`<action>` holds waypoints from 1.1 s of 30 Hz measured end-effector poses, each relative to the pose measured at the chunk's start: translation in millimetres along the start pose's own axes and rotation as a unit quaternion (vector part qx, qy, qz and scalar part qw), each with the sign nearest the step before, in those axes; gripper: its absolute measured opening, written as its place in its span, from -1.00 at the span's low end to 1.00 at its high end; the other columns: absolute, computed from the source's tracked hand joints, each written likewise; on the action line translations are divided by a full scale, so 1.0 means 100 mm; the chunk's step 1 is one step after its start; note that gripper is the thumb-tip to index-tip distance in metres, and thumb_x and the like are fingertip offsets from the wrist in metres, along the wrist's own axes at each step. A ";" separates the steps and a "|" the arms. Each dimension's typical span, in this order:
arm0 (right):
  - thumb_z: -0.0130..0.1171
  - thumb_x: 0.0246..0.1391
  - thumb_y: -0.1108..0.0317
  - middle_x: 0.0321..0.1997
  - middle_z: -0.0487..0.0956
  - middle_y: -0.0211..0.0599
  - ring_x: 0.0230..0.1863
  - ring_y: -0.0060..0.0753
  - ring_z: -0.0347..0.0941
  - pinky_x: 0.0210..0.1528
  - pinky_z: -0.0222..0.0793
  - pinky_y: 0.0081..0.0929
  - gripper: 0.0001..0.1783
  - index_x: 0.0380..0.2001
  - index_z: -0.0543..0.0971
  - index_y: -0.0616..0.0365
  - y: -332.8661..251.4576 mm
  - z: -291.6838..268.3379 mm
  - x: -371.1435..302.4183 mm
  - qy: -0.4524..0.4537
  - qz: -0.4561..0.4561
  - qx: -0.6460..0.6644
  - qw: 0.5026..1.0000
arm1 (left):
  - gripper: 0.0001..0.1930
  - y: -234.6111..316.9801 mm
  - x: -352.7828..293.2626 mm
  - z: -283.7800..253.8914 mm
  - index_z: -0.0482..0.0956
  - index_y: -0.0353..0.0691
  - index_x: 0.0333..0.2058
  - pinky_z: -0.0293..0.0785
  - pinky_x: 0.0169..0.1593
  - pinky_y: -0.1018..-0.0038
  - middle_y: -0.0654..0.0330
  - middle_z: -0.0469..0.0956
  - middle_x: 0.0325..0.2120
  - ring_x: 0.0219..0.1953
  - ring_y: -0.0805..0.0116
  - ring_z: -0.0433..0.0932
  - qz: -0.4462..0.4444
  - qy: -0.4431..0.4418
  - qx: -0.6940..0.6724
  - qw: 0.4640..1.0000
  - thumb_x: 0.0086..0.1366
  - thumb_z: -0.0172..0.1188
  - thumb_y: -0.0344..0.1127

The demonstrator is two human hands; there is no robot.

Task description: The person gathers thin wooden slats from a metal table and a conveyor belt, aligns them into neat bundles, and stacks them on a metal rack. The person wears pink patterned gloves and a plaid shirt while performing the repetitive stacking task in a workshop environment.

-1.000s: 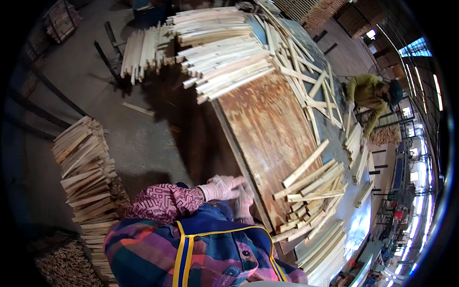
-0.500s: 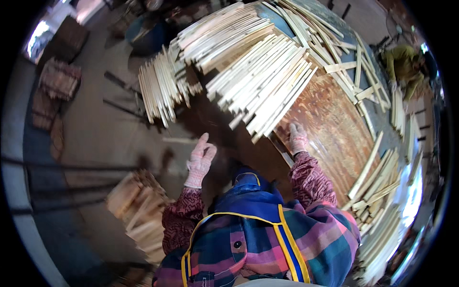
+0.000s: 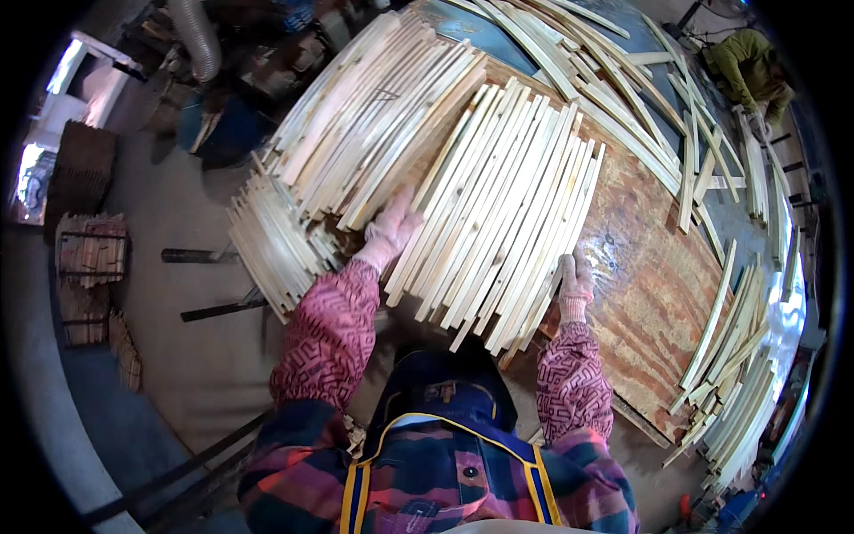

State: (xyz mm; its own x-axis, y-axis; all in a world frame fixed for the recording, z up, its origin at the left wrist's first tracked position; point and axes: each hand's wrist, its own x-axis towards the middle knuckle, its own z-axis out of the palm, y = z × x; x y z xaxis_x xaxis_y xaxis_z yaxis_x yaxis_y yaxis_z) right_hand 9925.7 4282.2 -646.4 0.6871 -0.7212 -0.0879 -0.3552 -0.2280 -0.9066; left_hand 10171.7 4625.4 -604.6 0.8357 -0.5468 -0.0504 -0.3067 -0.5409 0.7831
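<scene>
A row of pale wooden strips lies side by side on a worn plywood board, its near ends uneven and jutting past the board's edge. My left hand, in a light knitted glove, is at the row's left side with fingers stretched against the outermost strip. On the right side, my gloved right hand rests along the edge of the row, fingers extended and pointing away from me. Neither hand is wrapped round a strip. The undersides of the fingers are hidden.
Another layer of strips lies at the far left, with a smaller stack beside it. Loose strips cross on the blue surface behind. More strips lie at right. A co-worker bends over strips at far right.
My left hand has moved from the air beside the strips up to the row's left side. My right hand has moved off the bare board to the row's right edge. The view has shifted.
</scene>
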 end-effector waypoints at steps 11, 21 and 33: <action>0.45 -0.06 0.04 0.41 0.25 0.04 0.43 0.04 0.13 0.42 0.10 -0.16 0.11 0.43 0.08 0.19 -0.10 0.39 -0.55 0.101 0.069 -0.008 0.992 | -0.26 -0.35 0.70 0.45 0.01 -0.21 0.43 0.02 0.43 0.34 -0.05 0.15 0.38 0.42 0.07 0.10 0.011 -0.062 -0.026 0.998 0.39 0.13 -0.15; 0.40 -0.12 0.35 0.35 0.34 -0.12 0.28 -0.12 0.35 0.25 0.36 -0.18 0.12 0.47 0.00 0.01 -0.68 0.34 -2.15 0.011 0.261 0.352 0.899 | -0.37 -1.63 -1.22 0.17 0.24 -0.20 0.31 0.51 0.14 0.25 -0.03 0.50 0.10 0.12 0.16 0.51 -0.200 -0.351 0.065 0.912 0.40 0.04 0.04; 0.47 -0.49 0.62 0.34 0.38 -0.27 0.33 -0.21 0.32 0.31 0.35 -0.27 0.33 0.47 0.07 -0.05 -0.23 0.29 -2.67 -0.007 0.237 0.434 0.869 | -0.44 -1.76 -1.70 0.30 0.41 -0.30 0.15 0.62 -0.03 0.39 0.12 0.62 -0.09 -0.11 0.27 0.64 -0.225 -0.330 -0.406 0.822 0.32 0.20 -0.03</action>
State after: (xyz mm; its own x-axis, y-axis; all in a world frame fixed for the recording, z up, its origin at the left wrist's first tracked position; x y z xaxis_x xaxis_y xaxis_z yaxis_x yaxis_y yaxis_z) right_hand 9769.3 4499.0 -614.5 0.6031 -0.5912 -0.5354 0.0072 0.6753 -0.7375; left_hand 10070.1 4794.9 -752.4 0.2704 -0.7804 -0.5637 0.5954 -0.3246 0.7350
